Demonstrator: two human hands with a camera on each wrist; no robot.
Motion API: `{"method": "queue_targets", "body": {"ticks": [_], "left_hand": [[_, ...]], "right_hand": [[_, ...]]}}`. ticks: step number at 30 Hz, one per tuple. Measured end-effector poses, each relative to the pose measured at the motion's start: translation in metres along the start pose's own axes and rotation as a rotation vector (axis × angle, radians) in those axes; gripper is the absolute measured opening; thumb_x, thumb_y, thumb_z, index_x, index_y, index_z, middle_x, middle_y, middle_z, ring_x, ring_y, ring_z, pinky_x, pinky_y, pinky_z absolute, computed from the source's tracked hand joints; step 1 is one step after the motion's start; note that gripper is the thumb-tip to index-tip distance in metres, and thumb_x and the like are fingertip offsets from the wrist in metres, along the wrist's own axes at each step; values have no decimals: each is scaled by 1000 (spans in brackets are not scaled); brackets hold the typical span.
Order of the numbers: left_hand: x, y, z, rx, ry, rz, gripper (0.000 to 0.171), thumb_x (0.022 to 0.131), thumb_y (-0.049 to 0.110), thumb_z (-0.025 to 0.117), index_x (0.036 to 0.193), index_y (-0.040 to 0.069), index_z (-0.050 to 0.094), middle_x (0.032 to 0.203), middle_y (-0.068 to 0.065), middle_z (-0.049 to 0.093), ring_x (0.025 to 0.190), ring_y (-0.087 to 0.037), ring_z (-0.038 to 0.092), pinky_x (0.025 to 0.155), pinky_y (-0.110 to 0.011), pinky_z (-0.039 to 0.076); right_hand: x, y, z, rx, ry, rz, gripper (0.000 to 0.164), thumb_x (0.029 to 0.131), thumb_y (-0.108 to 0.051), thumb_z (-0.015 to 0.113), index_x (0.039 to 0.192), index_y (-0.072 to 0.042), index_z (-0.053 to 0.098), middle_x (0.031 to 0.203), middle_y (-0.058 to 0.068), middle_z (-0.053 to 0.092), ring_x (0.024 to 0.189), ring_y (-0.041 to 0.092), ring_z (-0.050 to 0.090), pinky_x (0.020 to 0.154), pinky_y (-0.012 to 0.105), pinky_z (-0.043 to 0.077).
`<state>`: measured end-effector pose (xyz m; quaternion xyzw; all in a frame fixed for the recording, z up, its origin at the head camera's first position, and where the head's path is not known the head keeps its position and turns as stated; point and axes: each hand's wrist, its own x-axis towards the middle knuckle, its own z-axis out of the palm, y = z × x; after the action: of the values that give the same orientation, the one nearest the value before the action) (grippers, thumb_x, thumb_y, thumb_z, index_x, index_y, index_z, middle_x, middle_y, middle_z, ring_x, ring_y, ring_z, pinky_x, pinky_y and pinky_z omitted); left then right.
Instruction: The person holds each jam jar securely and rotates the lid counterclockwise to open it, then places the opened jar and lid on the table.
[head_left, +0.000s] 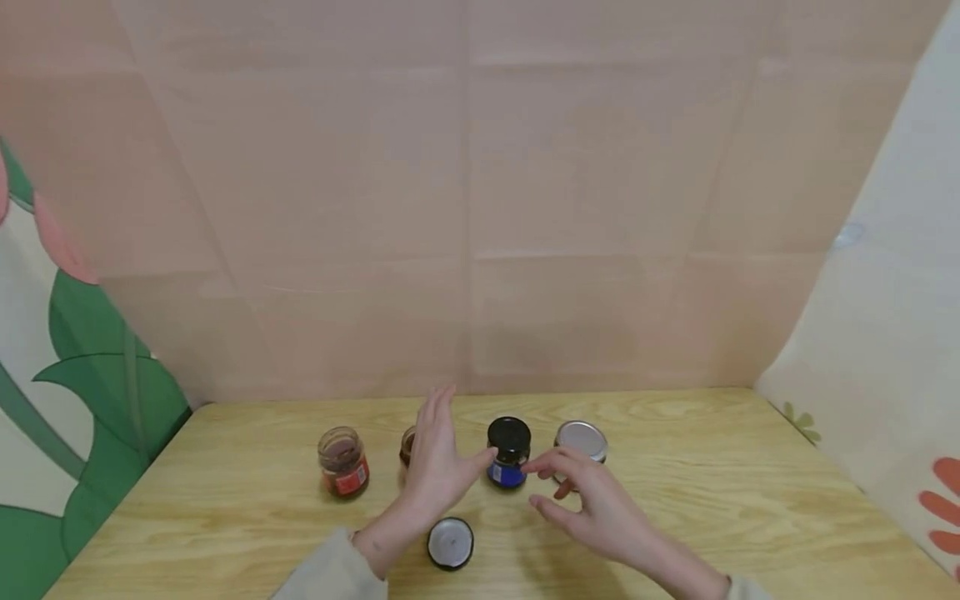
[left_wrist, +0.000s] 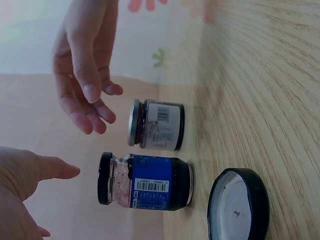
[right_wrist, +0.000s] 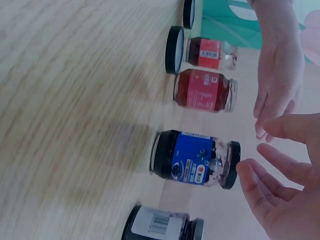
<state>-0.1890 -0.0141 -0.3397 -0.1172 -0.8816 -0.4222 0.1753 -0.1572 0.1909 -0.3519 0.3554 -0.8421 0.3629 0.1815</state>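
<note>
A jar with a blue label and black lid [head_left: 508, 454] stands upright on the table between the two hands. My left hand [head_left: 438, 471] is raised to its left, fingers straight and thumb out toward the lid. On the other side my right hand [head_left: 592, 504] hovers with loosely bent fingers, holding nothing. Its fingertips [right_wrist: 245, 167] are right at the edge of the black lid in the right wrist view. Just behind the right hand stands a silver-lidded jar with a white label [left_wrist: 162, 125], its black lower part visible in the left wrist view.
Two lidless jars with red labels stand to the left, one [head_left: 345, 471] in plain sight, the other [right_wrist: 202, 91] mostly hidden by the left hand in the head view. An upturned black-rimmed lid [head_left: 450, 543] lies in front; another lid [right_wrist: 188, 14] lies farther left.
</note>
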Motion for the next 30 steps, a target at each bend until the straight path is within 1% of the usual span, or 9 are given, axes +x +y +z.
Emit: {"method": "queue_targets", "body": {"ticks": [2,5,8,11,14,18,22,26,30], "left_hand": [[0,0,2,-16,-9,-2,89,72,16,84,143,-1,33,149,-21,32,141,-39,25,111,-55,28],[-1,0,6,-36,-40,-14,90,72,14,83,145,1,31,149,-20,33,138,-37,32,108,-54,33],[-2,-1,13,-53,-80,-18,90,73,13,82,145,0,30,147,-22,35,132,-39,39,104,-54,38],[-3,-2,20,-70,-125,-30,88,73,14,81,144,-2,31,145,-24,37,129,-41,42,102,-55,39],[-3,-3,27,-81,-157,-48,87,73,14,82,143,-4,32,142,-25,40,128,-42,43,102,-56,39],[-3,-6,35,-90,-183,-81,88,71,15,84,141,-5,34,138,-24,46,124,-41,47,99,-55,41],[-2,-9,42,-115,-206,-120,89,68,16,86,139,-6,37,134,-24,50,121,-40,50,98,-55,42],[1,-13,47,-137,-213,-155,88,66,15,86,137,-5,38,130,-24,52,120,-41,50,99,-56,40],[4,-18,50,-135,-206,-152,84,65,11,87,134,-6,42,125,-23,55,117,-41,52,99,-56,40]], "right_hand": [[1,1,-1,-9,14,14,26,79,-3,74,102,-10,66,98,0,65,83,3,58,61,21,53],[2,3,-3,-17,42,25,27,78,-1,74,103,-9,66,96,0,64,77,2,59,59,21,53],[3,6,-5,-31,80,20,31,77,1,75,105,-6,65,93,0,61,76,3,59,57,20,52],[5,8,-5,-51,107,13,35,75,4,75,108,-5,65,95,1,60,79,4,58,57,19,52],[8,10,-5,-55,114,50,37,75,4,75,109,-7,64,99,1,62,82,4,58,58,19,52],[8,10,-5,-37,88,138,37,78,0,74,113,-8,63,106,5,63,82,10,61,60,20,52],[8,11,-5,-32,82,184,38,79,-1,73,115,-7,62,107,7,63,83,12,62,60,22,52],[8,13,-6,-37,93,180,39,79,0,73,115,-7,62,106,5,63,84,11,62,60,22,53],[9,14,-7,-40,100,157,38,79,0,73,115,-6,62,106,6,63,83,14,62,59,21,52]]}}
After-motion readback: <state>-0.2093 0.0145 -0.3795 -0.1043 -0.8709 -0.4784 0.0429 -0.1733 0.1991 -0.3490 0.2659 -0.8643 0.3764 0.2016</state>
